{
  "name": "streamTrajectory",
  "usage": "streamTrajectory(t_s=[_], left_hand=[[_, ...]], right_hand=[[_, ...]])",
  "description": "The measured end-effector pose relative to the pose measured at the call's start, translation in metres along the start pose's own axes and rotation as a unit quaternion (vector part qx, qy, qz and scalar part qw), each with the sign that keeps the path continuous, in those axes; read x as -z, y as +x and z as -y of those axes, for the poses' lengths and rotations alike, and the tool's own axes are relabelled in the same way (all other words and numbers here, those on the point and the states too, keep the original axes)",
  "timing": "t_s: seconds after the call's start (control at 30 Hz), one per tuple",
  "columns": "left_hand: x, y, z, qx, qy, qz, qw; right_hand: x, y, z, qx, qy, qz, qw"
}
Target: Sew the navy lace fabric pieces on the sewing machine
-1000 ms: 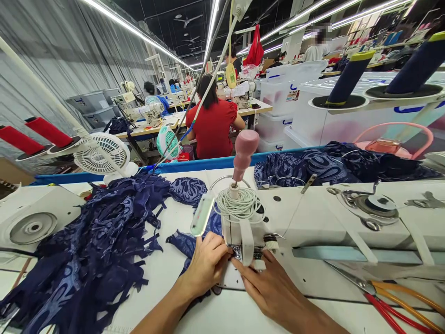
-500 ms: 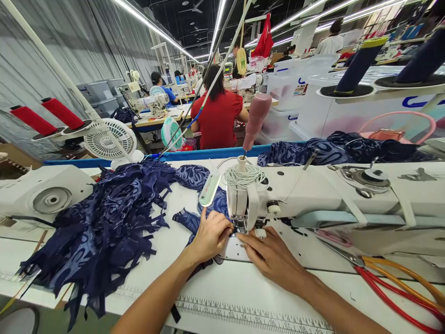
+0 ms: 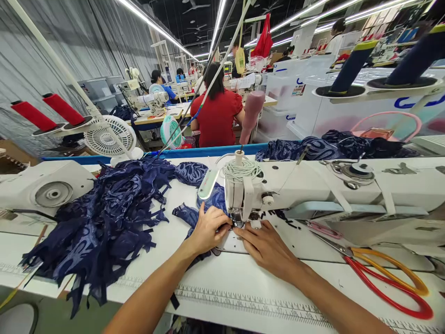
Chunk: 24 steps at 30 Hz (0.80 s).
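Note:
A white sewing machine (image 3: 288, 181) stands before me, its presser foot (image 3: 237, 215) lowered between my hands. Just left of the foot, my left hand (image 3: 211, 227) is closed, thumb and index finger pinching the edge of a navy lace garment piece (image 3: 187, 214). Part of that fabric lies under my left hand and wrist. My right hand (image 3: 266, 243) rests flat on the machine bed to the right, fingers stretched out, fingertips close to the foot. Whether they touch fabric there is hidden. A pale green-white flat tool (image 3: 209, 183) hangs by the machine head.
A heap of navy lace pieces (image 3: 107, 213) covers the table's left side. Large scissors (image 3: 378, 273) with red and orange handles lie at right. A printed ruler (image 3: 243, 306) runs along the front edge. A white fan (image 3: 110, 135) and a person in red (image 3: 219, 116) are beyond.
The view has shifted slightly, so the scissors show more fully and lie further left in the picture. Both hands stay by the presser foot with almost the same pose.

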<state>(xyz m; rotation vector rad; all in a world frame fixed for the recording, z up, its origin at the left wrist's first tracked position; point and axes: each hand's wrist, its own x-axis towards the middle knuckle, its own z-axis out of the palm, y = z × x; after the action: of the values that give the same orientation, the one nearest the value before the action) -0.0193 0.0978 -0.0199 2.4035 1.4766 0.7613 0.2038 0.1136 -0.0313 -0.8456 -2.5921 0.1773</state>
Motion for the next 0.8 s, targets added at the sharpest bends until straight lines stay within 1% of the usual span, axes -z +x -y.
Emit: streamTrajectory(t_s=[0.23, 0.43, 0.63, 0.8], left_hand=[[0.0, 0.001, -0.002, 0.018, 0.008, 0.008, 1.0], [-0.002, 0.0, -0.001, 0.005, 0.03, 0.006, 1.0], [-0.003, -0.006, -0.006, -0.039, 0.093, -0.011, 0.995], [-0.004, -0.015, -0.008, -0.111, 0.146, -0.011, 0.983]], right_hand=[[0.0, -0.001, -0.001, 0.003, 0.021, 0.014, 1.0], [0.003, 0.0, 0.001, 0.002, 0.026, 0.018, 0.999], [0.004, -0.001, 0.0, -0.005, 0.018, 0.004, 1.0], [0.001, 0.001, -0.001, -0.019, 0.008, -0.021, 1.0]])
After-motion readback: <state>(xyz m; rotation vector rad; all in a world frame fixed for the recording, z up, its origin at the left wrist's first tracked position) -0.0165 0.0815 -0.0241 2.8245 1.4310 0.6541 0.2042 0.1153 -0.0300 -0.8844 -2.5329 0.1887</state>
